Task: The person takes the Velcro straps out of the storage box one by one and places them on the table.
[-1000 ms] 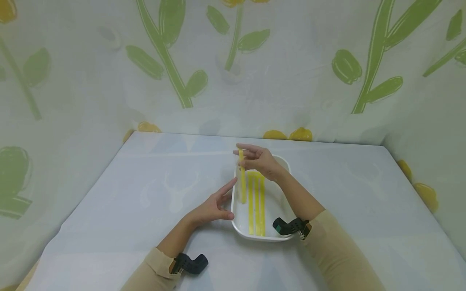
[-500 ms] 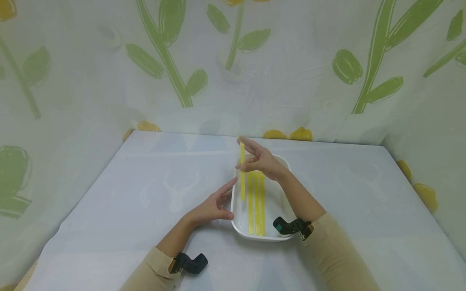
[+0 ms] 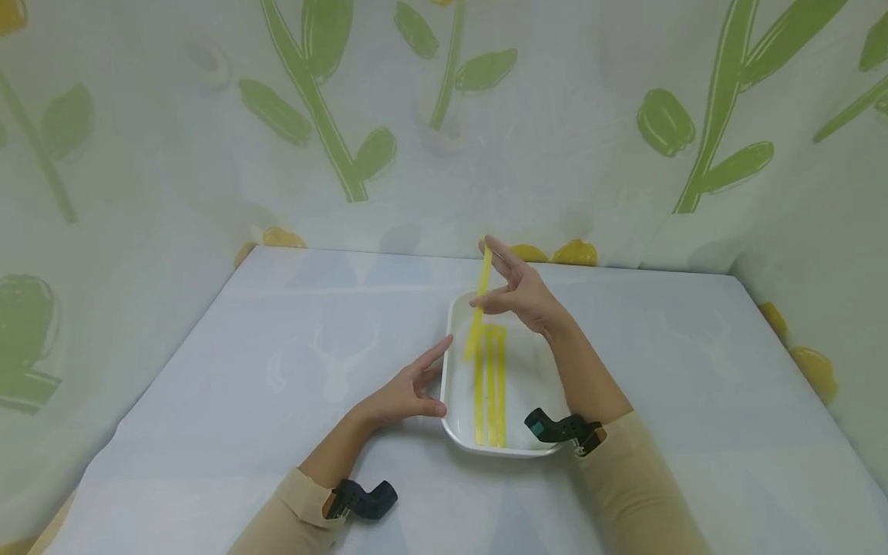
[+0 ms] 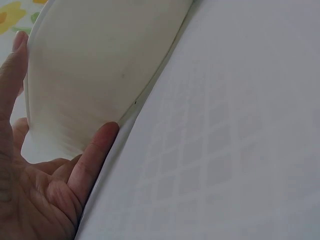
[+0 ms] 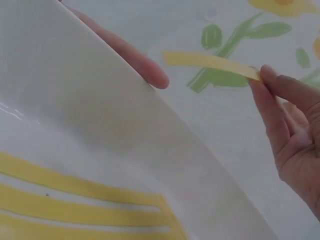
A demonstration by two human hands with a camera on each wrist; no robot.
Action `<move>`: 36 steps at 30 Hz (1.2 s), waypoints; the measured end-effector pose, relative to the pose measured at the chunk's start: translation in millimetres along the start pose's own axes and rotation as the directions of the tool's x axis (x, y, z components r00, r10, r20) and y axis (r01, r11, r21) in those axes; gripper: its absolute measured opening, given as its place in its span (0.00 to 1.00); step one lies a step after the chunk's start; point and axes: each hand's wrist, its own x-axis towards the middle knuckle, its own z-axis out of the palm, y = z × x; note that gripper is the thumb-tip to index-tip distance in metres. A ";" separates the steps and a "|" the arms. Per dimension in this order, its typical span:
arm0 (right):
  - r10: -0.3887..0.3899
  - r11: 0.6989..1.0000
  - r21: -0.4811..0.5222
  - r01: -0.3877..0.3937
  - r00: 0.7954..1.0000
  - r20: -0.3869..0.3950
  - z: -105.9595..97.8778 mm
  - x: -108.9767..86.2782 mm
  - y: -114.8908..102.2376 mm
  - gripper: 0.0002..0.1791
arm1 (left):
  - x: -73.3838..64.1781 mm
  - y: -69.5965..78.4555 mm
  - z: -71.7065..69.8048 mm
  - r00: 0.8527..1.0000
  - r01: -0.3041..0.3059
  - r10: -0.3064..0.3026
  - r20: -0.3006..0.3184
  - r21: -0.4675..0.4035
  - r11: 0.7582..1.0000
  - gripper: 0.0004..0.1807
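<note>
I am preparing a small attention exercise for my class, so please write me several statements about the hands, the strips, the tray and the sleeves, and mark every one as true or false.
1. The right hand pinches a yellow strip. True.
2. The left hand lies flat on the tray's floor. False: it touches the white tray from outside, on its left side.
3. The laid strips inside the tray are green. False: they are yellow.
4. Three of those strips run side by side. True.
5. Both sleeves are black. False: they are beige.
</note>
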 end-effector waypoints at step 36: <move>0.007 0.981 -0.192 -0.014 0.999 -0.038 -57.9 -50.8 -51.5 0.52 | -1.2 0.3 -0.8 1.000 -0.020 0.020 0.007 -0.007 1.000 0.59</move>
